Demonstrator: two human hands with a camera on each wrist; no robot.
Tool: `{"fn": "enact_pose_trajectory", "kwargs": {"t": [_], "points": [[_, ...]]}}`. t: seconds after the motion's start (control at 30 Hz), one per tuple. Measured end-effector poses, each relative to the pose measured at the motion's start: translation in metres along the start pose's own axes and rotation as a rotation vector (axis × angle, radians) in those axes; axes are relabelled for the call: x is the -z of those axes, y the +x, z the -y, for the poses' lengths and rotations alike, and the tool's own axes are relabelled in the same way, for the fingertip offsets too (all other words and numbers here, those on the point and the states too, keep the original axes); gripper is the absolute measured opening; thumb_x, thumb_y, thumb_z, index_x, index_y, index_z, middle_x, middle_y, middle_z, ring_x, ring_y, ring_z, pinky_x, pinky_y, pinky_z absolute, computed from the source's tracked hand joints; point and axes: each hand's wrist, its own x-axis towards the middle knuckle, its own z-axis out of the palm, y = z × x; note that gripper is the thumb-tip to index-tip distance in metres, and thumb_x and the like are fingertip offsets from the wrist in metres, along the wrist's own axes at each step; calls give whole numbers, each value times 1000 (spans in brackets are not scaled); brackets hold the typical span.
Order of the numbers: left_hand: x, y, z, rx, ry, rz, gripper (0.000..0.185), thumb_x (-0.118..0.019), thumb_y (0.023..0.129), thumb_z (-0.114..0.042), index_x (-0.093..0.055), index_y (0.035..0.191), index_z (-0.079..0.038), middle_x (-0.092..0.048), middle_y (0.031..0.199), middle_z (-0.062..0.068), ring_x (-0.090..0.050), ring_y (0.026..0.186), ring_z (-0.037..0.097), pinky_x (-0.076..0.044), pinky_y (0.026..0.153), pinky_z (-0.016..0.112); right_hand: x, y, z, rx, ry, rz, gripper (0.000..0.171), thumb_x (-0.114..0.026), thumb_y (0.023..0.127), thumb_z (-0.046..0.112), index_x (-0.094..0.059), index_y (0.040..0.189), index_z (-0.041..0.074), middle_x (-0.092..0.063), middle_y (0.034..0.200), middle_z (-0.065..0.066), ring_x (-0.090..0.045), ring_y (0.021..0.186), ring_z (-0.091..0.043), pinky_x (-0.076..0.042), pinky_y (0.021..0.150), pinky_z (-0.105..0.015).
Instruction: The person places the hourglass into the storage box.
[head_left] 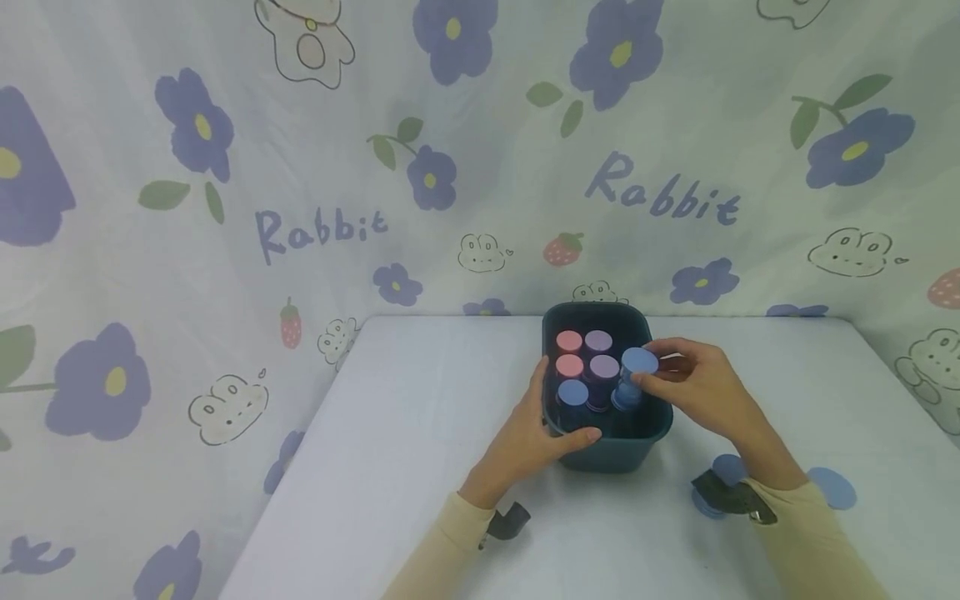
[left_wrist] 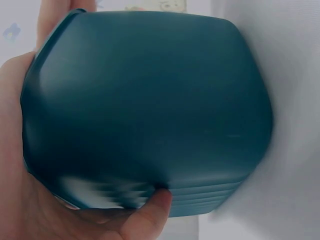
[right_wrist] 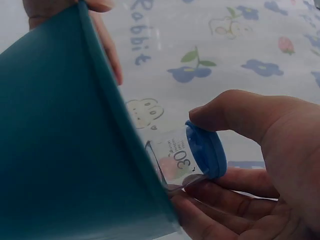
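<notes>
Under my right hand (head_left: 701, 387), thumb and fingers pinch a small clear jar with a blue lid (head_left: 640, 361) at the right side of a dark teal bin (head_left: 607, 457). In the right wrist view this jar (right_wrist: 175, 155) is tilted beside the bin's rim, with "30" printed on its wall. My left hand (head_left: 525, 437) grips the bin at its near left corner, thumb over the near rim. Inside the bin stand pink-lidded jars (head_left: 569, 342), purple-lidded jars (head_left: 604, 367) and a blue-lidded jar (head_left: 573, 392). More blue shows below the held jar, partly hidden.
Near my right wrist, partly covered by the wrist strap, are blue-lidded jars (head_left: 729, 468). Another blue lid (head_left: 832, 488) shows right of the sleeve. A patterned curtain (head_left: 510, 167) hangs behind the white table (head_left: 397, 417), close to the bin's far end.
</notes>
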Motion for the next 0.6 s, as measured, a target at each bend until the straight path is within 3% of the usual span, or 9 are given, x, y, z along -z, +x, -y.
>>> {"fn": "enact_pose_trajectory", "kwargs": {"t": [0.23,0.6], "points": [[0,1,-1,12,4,2,121,-76,80,-69,0,166,-35,-26,171,-11,-36,155,24,-36,122,61,-6,3,2,-27,-10,29,57,-79,92,38,-62,134,3,-68,130,-24,-71,114,-42,-60,94,-54],[-1,0,-2,44,32,-1,121,-75,79,-72,0,166,-35,-21,173,-10,-32,157,26,-34,122,63,-16,2,6,55,-81,35,49,-81,90,30,-67,127,2,-73,118,-19,-71,104,-34,-65,88,-50]]}}
